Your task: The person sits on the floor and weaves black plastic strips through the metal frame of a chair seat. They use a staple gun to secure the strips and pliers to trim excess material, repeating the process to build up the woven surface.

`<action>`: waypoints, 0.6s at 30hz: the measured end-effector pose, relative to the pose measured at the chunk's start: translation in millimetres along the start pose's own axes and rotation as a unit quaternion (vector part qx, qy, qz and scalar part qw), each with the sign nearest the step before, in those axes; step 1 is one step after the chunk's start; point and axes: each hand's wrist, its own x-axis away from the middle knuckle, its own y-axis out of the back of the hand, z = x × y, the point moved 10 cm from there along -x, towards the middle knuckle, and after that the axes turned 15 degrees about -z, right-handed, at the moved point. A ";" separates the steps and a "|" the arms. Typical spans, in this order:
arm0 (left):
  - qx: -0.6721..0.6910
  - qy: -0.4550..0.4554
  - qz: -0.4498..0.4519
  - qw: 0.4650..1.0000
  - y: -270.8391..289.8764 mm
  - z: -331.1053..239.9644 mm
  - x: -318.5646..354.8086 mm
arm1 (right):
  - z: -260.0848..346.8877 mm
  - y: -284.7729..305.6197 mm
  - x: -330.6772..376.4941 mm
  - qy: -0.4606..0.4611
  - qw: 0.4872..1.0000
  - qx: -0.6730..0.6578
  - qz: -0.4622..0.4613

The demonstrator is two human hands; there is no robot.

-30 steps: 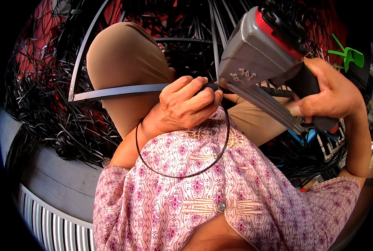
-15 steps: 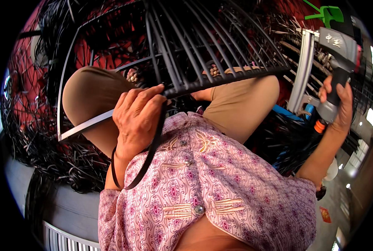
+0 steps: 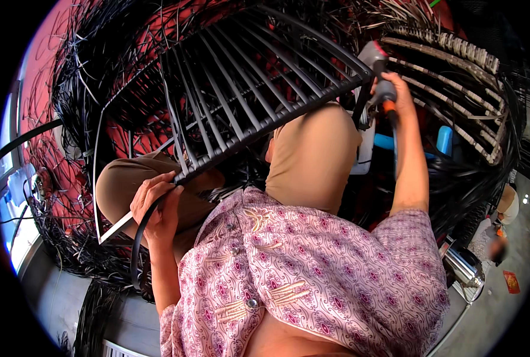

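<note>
A metal frame (image 3: 265, 123) lies slanted across my lap, its near rail and parallel bands wrapped in flat black strips. My left hand (image 3: 156, 208) is closed around the rail's left part, where the wrapping meets bare silver metal (image 3: 116, 228). From that hand a loose black strip (image 3: 137, 256) hangs in a curve. My right hand (image 3: 403, 98) grips the dark handle of a grey staple gun (image 3: 372, 55), which has an orange hose fitting (image 3: 389, 106) at its base. The gun is beside the frame's right corner; whether its nose touches the frame I cannot tell.
Tangled black strips (image 3: 92, 262) heap around the frame over a red surface. At the right rests a woven-wrapped rack of light bars (image 3: 455, 77), with blue pieces (image 3: 444, 140) below it. A shiny metal cylinder (image 3: 464, 268) is near my right side.
My right hand has brought the staple gun inward from the far right to the frame's right corner. The frame and my left hand now appear farther left and the view has shifted.
</note>
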 end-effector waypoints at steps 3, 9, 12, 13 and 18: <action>0.008 0.025 0.000 1.000 0.7 6.4 -5.2 | -48.8 -21.7 -48.7 0.022 0.999 -0.024 0.005; 0.008 0.067 0.020 0.997 3.5 10.4 -15.2 | -150.4 -69.6 -118.7 -0.010 0.998 0.052 0.027; 0.028 0.072 0.022 0.997 2.0 8.6 -27.2 | -193.9 -74.5 -134.5 0.005 0.988 0.151 0.007; 0.052 0.054 0.022 0.997 1.6 5.3 -34.2 | -205.9 -72.2 -138.2 0.011 0.982 0.189 -0.005; 0.044 0.098 0.038 0.993 12.9 34.8 -70.0 | -228.3 -37.6 -131.5 0.031 0.958 0.281 -0.045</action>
